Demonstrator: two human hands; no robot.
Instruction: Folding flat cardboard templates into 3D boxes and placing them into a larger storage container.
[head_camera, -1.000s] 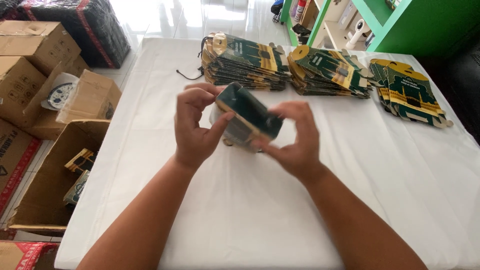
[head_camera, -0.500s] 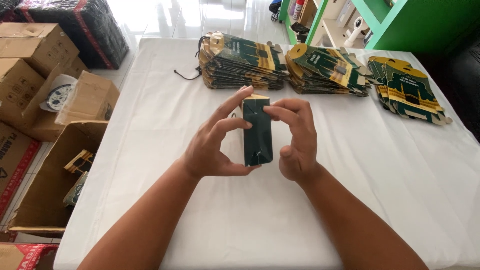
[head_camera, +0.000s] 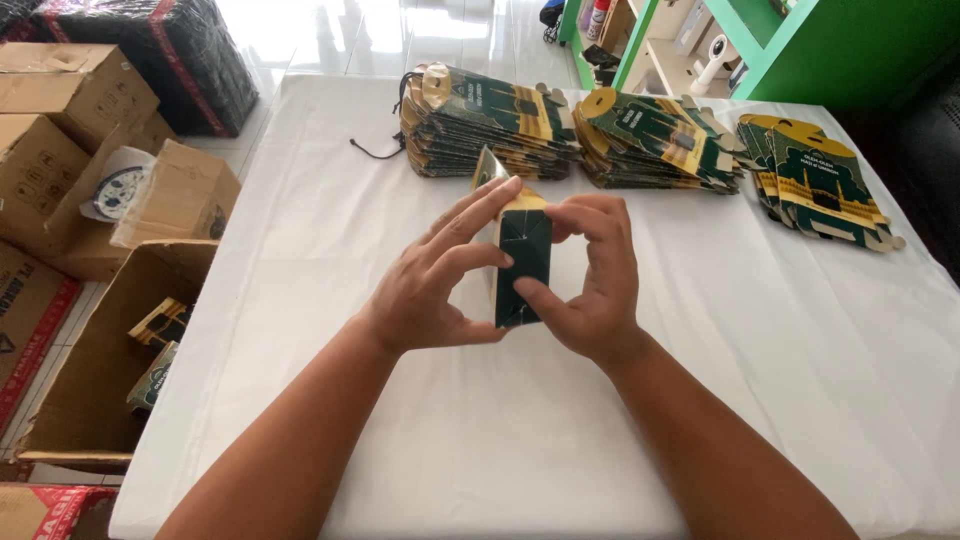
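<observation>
Both my hands hold a small dark green and gold carton (head_camera: 523, 262) upright above the white table (head_camera: 330, 230). My left hand (head_camera: 432, 282) grips its left side, index finger stretched over the top flap. My right hand (head_camera: 590, 280) wraps the right side, thumb pressed on the front face. A top flap sticks up behind the fingers. Three stacks of flat, unfolded cartons of the same kind lie at the table's far edge: one at the centre (head_camera: 480, 125), one to its right (head_camera: 655, 140), one at the far right (head_camera: 815, 180).
An open cardboard box (head_camera: 95, 350) with a few finished cartons inside stands on the floor at the left. More cardboard boxes (head_camera: 60, 150) and a wrapped black bundle (head_camera: 150, 50) are behind it. A green shelf (head_camera: 800, 40) stands at the back right.
The carton has been turned from lying tilted between my hands to standing upright. My fingers have shifted to its sides and top flap.
</observation>
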